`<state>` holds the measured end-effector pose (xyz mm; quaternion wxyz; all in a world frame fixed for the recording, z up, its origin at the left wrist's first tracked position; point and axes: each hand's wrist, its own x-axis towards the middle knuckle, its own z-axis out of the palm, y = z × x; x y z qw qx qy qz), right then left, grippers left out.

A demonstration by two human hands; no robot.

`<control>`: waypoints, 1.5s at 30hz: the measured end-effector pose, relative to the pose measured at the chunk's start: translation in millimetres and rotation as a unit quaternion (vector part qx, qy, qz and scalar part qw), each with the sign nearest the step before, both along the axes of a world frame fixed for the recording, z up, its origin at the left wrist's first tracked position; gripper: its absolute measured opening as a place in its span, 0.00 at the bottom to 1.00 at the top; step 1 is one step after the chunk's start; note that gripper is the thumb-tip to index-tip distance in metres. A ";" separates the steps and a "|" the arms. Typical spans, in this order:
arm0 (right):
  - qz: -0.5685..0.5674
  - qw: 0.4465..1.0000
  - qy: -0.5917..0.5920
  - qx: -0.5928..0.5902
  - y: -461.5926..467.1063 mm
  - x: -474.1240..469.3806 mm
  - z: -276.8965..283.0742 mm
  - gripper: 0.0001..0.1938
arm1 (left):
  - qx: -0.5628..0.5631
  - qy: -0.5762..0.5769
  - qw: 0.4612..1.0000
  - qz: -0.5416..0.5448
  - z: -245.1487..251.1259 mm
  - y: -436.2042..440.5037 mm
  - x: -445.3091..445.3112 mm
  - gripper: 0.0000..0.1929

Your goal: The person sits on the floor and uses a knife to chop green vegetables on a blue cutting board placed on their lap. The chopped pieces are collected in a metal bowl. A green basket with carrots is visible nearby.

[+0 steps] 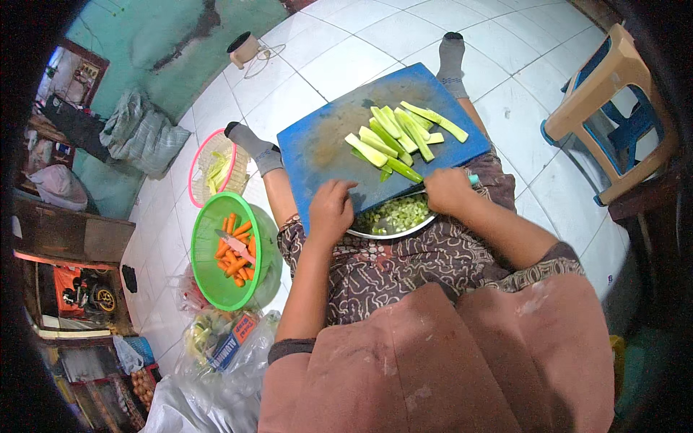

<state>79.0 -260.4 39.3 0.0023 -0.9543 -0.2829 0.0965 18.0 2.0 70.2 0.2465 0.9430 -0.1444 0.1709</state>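
Observation:
A blue cutting board with a worn grey middle lies across my legs, bearing several cucumber strips. My right hand is closed around a turquoise handle, most likely a knife's; its blade is mostly hidden at the board's near edge, beside the end of one strip. My left hand rests at the board's near left edge, fingers bent; whether it grips the board is unclear. Below that edge, a metal bowl holds diced cucumber, partly covered by the board.
On the left stand a green plastic basket with carrots and a pink knife, and a pink-rimmed basket with peelings. Plastic bags and an aluminium foil box lie nearer. A plastic stool stands right.

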 end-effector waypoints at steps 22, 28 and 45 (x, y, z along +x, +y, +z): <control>0.060 0.978 -0.067 0.186 -47.0 -27.8 36.6 0.07 | 0.335 0.028 0.932 -0.133 -24.8 -20.6 100.7 0.11; 0.026 0.976 0.032 0.212 -59.5 -29.5 40.7 0.08 | 0.312 0.047 0.941 -0.123 -24.9 -9.4 102.6 0.12; -0.176 0.775 0.208 0.570 -72.9 -30.9 7.9 0.12 | 0.263 0.046 0.960 -0.091 -41.0 -18.0 88.3 0.20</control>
